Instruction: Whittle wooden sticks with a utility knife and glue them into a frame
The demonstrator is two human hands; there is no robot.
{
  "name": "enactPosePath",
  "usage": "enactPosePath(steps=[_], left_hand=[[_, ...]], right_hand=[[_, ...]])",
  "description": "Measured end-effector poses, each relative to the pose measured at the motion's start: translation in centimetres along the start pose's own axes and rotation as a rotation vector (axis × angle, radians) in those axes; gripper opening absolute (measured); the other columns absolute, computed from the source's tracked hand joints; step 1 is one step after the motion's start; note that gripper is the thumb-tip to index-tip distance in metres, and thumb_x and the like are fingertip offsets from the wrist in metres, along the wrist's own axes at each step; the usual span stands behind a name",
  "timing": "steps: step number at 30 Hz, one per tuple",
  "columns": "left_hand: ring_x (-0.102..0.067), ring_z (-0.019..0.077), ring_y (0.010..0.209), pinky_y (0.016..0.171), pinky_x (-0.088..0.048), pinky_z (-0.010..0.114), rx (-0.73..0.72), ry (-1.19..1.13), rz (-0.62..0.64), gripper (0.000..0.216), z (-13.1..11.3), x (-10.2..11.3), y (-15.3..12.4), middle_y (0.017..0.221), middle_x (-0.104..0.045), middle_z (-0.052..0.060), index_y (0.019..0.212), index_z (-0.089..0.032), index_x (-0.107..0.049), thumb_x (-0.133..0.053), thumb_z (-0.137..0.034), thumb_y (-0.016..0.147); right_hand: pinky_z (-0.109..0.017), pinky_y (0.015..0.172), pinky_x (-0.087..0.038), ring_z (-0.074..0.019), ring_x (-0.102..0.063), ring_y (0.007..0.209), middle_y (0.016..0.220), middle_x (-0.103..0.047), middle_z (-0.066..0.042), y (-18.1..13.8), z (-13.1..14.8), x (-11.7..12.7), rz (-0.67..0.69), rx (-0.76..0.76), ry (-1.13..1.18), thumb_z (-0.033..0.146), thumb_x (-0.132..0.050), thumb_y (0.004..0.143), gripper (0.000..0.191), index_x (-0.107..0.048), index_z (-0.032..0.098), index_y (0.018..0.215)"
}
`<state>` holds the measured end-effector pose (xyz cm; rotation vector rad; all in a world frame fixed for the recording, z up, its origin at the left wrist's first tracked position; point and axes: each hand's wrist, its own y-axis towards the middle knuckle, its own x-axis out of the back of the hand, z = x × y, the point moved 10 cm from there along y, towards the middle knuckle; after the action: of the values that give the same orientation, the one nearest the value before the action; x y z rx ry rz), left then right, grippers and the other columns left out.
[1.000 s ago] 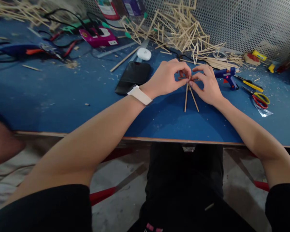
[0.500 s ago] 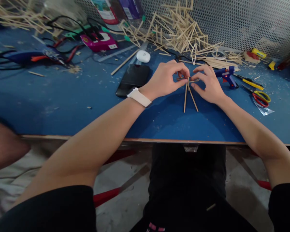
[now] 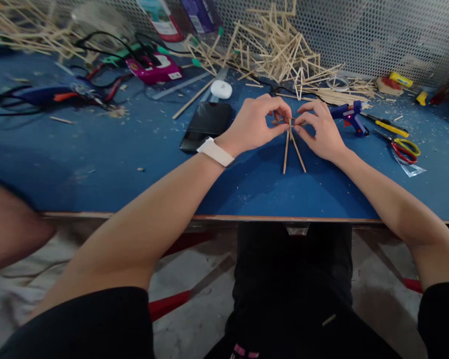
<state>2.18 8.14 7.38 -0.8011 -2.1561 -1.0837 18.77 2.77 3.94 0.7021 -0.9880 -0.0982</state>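
Between my two hands stands a small frame of thin wooden sticks [image 3: 298,153], two of its legs splayed toward me over the blue tabletop. My left hand [image 3: 260,122], with a pale watch band [image 3: 217,152] at the wrist, pinches the frame's top from the left between thumb and fingers. From the other side, my right hand [image 3: 322,132] has thumb and index finger closed on a short stick at the same joint. Fingertips cover much of the joint and the sticks behind it.
Behind lies a heap of wooden sticks [image 3: 284,50]. A blue glue gun [image 3: 349,117], a cutter knife [image 3: 387,124] and scissors [image 3: 404,149] lie to the right. Left are a black phone [image 3: 207,127], a white case [image 3: 221,89] and a pink power strip [image 3: 155,70]. Another person's limb [image 3: 15,224] shows at left.
My right thumb and index finger have drawn in slightly and closed on the short stick. My left hand keeps its pinch. The view has shifted a little.
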Motion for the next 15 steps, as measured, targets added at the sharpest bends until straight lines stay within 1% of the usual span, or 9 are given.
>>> enactPosePath(steps=[5,11,15], left_hand=[[-0.084,0.0373,0.123,0.117,-0.073,0.065,-0.004,-0.007,0.000,0.019,0.03,-0.09,-0.03,0.121,-0.089,0.013,0.119,-0.028,-0.084,-0.084,-0.046,0.112],[-0.084,0.0362,0.121,0.119,-0.072,0.064,-0.006,-0.008,-0.001,0.018,-0.02,-0.12,-0.05,0.122,-0.089,0.012,0.117,-0.028,-0.083,-0.084,-0.045,0.112],[-0.083,0.0357,0.121,0.119,-0.072,0.064,0.005,-0.001,0.002,0.018,0.12,-0.15,-0.09,0.120,-0.088,0.011,0.118,-0.028,-0.083,-0.084,-0.045,0.112]], right_hand=[[-0.092,0.135,-0.056,-0.0484,-0.072,0.152,0.147,-0.078,-0.016,0.02,0.03,-0.04,0.001,0.007,0.007,0.049,-0.068,0.122,0.020,-0.076,0.032,0.115],[-0.094,0.134,-0.057,-0.0484,-0.072,0.151,0.145,-0.079,-0.015,0.09,0.10,-0.04,-0.001,-0.003,0.008,0.051,-0.071,0.121,0.020,-0.078,0.034,0.116],[-0.093,0.136,-0.056,-0.0477,-0.072,0.151,0.147,-0.078,-0.015,0.09,0.16,-0.06,-0.003,-0.005,0.007,0.047,-0.072,0.121,0.018,-0.080,0.033,0.115]])
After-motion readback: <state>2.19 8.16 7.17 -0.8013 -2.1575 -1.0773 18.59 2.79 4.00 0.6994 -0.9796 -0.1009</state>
